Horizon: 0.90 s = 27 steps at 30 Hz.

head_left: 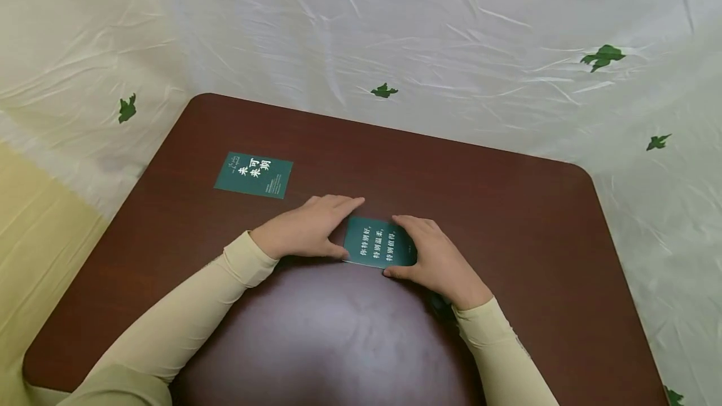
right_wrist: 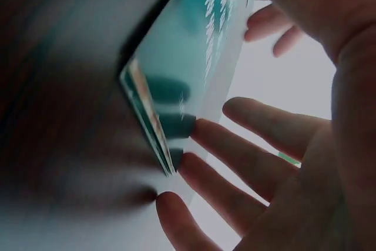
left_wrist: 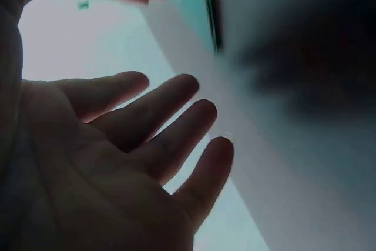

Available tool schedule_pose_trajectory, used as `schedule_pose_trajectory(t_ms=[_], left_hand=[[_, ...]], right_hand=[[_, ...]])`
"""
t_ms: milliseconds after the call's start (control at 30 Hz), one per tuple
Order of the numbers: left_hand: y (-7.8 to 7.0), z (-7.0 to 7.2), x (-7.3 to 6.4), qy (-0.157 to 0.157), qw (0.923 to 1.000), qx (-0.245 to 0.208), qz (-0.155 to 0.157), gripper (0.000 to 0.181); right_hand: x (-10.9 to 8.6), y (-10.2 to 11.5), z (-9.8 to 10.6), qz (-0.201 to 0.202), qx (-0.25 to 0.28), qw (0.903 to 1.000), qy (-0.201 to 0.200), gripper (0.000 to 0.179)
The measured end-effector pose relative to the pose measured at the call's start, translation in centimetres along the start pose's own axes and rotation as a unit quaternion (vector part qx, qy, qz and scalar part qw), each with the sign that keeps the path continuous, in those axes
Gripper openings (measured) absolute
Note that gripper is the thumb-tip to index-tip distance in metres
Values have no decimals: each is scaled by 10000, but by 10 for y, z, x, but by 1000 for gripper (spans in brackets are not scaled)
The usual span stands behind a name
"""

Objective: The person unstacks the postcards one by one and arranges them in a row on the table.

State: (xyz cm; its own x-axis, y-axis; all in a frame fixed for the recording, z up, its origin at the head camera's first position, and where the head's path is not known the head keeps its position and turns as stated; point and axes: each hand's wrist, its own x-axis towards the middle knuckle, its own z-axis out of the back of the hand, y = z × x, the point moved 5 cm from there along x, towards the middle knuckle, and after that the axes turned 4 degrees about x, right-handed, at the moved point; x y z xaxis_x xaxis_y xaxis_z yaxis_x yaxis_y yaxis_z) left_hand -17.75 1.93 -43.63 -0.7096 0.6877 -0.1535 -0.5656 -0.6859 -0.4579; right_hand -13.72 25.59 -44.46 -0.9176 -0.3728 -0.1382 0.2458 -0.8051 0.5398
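Note:
A thin stack of green cards with white lettering lies on the dark red-brown table, between the two hands. In the right wrist view, layered edges show along one side of the stack. My right hand holds the stack at its right end, thumb along the near edge and fingers round the far right corner. My left hand is at the left end, thumb tip at the near left corner. Its fingers reach out straight past the far left corner, and in the left wrist view they are spread, with nothing in the palm.
Another green card with white characters lies flat toward the table's far left. The table has rounded corners and a glossy reflection near the body. White draped cloth with green leaf shapes surrounds the back and sides.

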Motion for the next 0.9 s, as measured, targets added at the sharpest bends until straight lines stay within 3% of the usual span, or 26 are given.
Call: schedule_pose_trajectory(t_ms=[100, 233, 433, 900], left_hand=[[-9, -13, 6, 236, 9997, 6, -54, 109], [-14, -20, 8, 220, 9996, 136, -124, 104], [-18, -21, 10, 47, 9993, 274, -268, 95], [-12, -18, 11, 85, 9995, 97, -284, 99]], right_hand=[[0, 0, 1, 48, -81, 10000, 18, 97], [-1, 1, 3, 48, -199, 9998, 74, 90], [-3, 2, 6, 101, -357, 9993, 93, 88], [-2, 2, 5, 217, -457, 9987, 0, 91]])
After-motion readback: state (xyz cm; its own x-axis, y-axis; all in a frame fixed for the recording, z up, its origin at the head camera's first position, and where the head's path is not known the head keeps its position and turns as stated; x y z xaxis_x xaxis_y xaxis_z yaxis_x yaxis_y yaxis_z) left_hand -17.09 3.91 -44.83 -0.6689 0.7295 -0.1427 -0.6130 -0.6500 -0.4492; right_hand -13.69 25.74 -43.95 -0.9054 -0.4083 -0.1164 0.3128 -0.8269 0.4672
